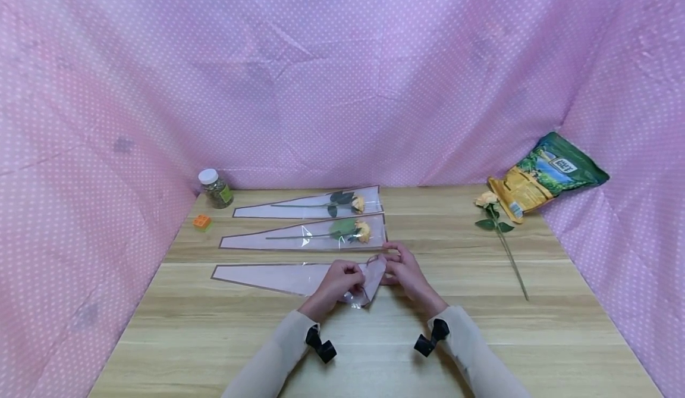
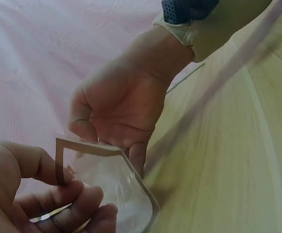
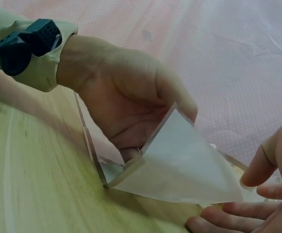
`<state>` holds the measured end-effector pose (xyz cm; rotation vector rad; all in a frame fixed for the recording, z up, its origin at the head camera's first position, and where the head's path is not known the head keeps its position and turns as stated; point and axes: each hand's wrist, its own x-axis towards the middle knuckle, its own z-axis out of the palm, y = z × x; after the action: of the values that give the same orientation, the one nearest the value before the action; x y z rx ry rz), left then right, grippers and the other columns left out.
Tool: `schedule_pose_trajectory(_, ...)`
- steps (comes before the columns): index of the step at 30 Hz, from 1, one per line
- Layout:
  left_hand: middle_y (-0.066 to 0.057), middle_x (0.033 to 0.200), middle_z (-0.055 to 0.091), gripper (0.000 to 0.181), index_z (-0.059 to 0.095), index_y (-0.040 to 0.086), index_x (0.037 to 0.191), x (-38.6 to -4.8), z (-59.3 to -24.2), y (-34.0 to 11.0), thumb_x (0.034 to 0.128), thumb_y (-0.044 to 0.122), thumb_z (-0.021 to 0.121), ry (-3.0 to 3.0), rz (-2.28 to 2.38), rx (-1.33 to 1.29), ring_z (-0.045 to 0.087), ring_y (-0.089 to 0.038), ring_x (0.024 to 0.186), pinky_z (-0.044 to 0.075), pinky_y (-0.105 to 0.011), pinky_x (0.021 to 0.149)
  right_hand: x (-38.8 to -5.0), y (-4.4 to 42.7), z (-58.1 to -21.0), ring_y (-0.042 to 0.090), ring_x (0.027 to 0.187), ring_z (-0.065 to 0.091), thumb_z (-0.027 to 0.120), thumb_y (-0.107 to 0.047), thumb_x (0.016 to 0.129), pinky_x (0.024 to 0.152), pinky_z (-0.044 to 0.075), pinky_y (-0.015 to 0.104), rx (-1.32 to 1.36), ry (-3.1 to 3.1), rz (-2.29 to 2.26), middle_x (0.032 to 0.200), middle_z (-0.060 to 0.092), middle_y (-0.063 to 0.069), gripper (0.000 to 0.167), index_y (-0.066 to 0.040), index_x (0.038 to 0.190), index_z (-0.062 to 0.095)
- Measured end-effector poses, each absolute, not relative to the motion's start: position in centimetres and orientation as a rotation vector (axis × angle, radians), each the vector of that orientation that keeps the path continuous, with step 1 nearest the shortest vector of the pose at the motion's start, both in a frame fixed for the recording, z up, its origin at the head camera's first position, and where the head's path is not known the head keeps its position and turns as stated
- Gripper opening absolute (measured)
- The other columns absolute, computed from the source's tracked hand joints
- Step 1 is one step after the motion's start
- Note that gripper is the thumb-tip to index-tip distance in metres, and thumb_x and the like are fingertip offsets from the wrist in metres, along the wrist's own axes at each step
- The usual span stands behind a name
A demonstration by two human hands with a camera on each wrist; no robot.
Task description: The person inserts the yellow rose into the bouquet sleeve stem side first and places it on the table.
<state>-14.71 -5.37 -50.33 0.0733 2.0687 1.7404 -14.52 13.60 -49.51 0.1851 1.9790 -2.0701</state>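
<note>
A clear flower sleeve point(image 1: 283, 276) with a brown border lies nearest the person, its narrow end to the left and its wide mouth lifted and folded up. My left hand point(image 1: 338, 282) pinches a corner of that mouth between thumb and finger, as the left wrist view shows with the sleeve's brown edge point(image 2: 90, 148). On the other side, my right hand point(image 1: 407, 273) holds the mouth's right edge, its thumb point(image 3: 251, 177) against the film. No flower shows inside this sleeve. Behind it, two more sleeves point(image 1: 241, 241) point(image 1: 257, 212) each contain a peach rose point(image 1: 363, 231).
A loose peach rose point(image 1: 487, 199) with a long stem lies on the right of the wooden table point(image 1: 535, 350). Beside it leans a green and yellow bag point(image 1: 556, 172). At the back left stand a white-lidded jar point(image 1: 216, 190) and an orange and green block point(image 1: 201, 222).
</note>
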Motion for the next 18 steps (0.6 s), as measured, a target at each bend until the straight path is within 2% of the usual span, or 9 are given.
schedule_pose_trajectory(3, 0.003, 0.064, 0.060, 0.010, 0.062, 0.005, 0.072, -14.54, -49.91, -5.13, 0.0817, 0.007, 0.062, 2.094, 1.726, 0.075, 0.057, -0.011, 0.058, 0.046, -0.023, 0.056, -14.45, 13.58, -49.40, 0.014, 0.094, 0.068, 0.050, -0.003, 0.098, 0.074, 0.061, 0.032, 0.169, 1.982, -2.056, 0.134, 0.057, 0.034, 0.045, 0.002, 0.141, 0.036)
schedule_pose_trajectory(7, 0.004, 0.062, 0.059, 0.013, 0.064, -0.004, 0.073, -14.40, -49.78, -4.92, 0.0821, 0.005, 0.062, 2.124, 1.718, 0.119, 0.055, -0.010, 0.059, 0.045, -0.022, 0.056, -14.42, 13.70, -49.30, 0.013, 0.095, 0.068, 0.051, -0.005, 0.099, 0.074, 0.061, 0.033, 0.159, 1.987, -2.040, 0.134, 0.057, 0.032, 0.044, 0.001, 0.141, 0.037)
schedule_pose_trajectory(12, 0.004, 0.061, 0.055, 0.018, 0.064, -0.011, 0.074, -14.36, -49.87, -4.98, 0.0808, 0.004, 0.059, 2.179, 1.642, 0.234, 0.051, -0.010, 0.062, 0.042, -0.021, 0.058, -14.37, 13.91, -49.25, 0.018, 0.101, 0.067, 0.051, -0.008, 0.100, 0.078, 0.061, 0.035, 0.141, 1.984, -2.010, 0.138, 0.055, 0.032, 0.044, -0.001, 0.142, 0.037)
schedule_pose_trajectory(18, 0.002, 0.059, 0.053, 0.022, 0.063, -0.013, 0.073, -14.23, -49.62, -5.10, 0.0825, 0.006, 0.059, 2.205, 1.562, 0.313, 0.049, -0.010, 0.062, 0.040, -0.021, 0.060, -14.22, 13.78, -49.03, 0.025, 0.110, 0.066, 0.051, -0.005, 0.098, 0.079, 0.061, 0.039, 0.099, 1.992, -1.979, 0.141, 0.051, 0.033, 0.048, -0.001, 0.143, 0.035)
